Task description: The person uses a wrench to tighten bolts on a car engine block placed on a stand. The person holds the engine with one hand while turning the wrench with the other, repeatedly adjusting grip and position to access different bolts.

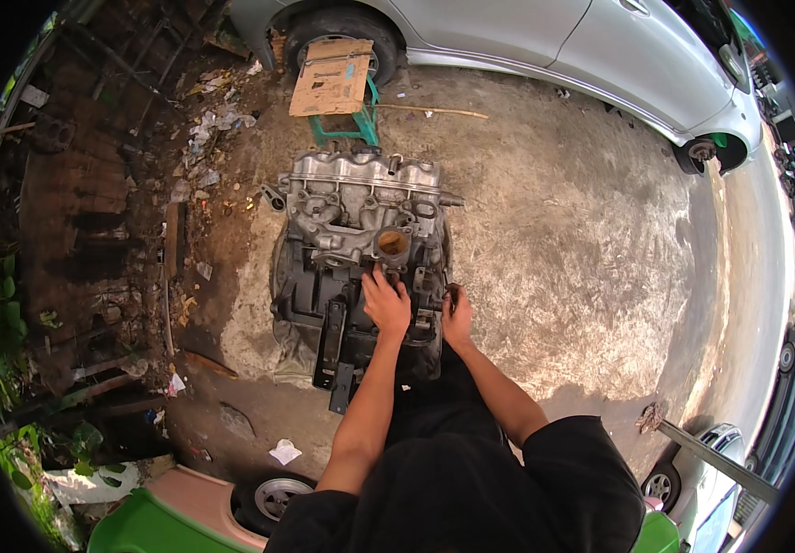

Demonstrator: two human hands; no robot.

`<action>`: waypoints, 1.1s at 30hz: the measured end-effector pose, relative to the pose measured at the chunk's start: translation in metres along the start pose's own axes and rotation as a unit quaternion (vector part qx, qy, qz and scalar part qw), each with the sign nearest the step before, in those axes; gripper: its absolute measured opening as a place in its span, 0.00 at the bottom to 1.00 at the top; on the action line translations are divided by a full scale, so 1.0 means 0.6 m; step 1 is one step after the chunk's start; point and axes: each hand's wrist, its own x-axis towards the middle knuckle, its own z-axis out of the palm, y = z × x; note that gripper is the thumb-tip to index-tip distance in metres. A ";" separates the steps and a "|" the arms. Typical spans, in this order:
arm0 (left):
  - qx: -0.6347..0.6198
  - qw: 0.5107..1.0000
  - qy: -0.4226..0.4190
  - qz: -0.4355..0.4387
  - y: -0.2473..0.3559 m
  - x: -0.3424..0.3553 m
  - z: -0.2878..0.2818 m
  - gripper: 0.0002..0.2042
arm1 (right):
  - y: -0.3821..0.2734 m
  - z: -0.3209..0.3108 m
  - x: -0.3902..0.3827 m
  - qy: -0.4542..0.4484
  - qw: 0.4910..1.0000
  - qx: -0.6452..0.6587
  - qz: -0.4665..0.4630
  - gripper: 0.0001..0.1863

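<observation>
A greasy car engine [360,207] stands on the ground before me, its ribbed silver top at the far side and darker parts nearer. My left hand [385,304] rests on it just below a round, rusty-brown opening [391,243], fingers stretched and slightly apart. Along the engine's right side, my right hand [457,319] has its fingers curled against a small dark piece that I cannot make out. A dark metal bracket [331,336] sticks out toward me, left of my left hand.
Behind the engine, a green plastic stool [347,124] bears a sheet of cardboard [333,78] with small items on it. A silver car [508,46] is beyond. Litter [217,124] lies left, a thin stick [434,111] on the concrete. A green-and-pink vehicle [176,511] is near left.
</observation>
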 end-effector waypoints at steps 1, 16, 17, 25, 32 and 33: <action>-0.003 1.000 0.000 0.002 -0.001 0.000 0.000 0.30 | -0.001 -0.004 -0.001 0.031 0.999 0.006 0.009 0.11; 0.002 1.000 -0.022 -0.015 -0.003 0.001 0.007 0.32 | 0.033 -0.044 0.144 0.009 0.969 0.185 0.161 0.10; 0.003 1.000 -0.019 -0.012 -0.003 0.000 0.007 0.32 | 0.040 -0.040 0.159 -0.001 0.965 0.187 0.183 0.10; 0.008 1.000 -0.001 0.000 -0.004 0.000 0.011 0.32 | 0.120 -0.003 0.235 -0.090 0.920 0.149 0.351 0.22; -0.001 1.000 -0.020 -0.008 -0.005 0.002 0.006 0.30 | 0.141 0.048 0.273 -0.175 0.930 -0.011 0.323 0.22; -0.011 0.999 -0.031 -0.013 -0.005 0.002 0.006 0.30 | 0.135 0.049 0.276 -0.201 0.932 0.003 0.302 0.19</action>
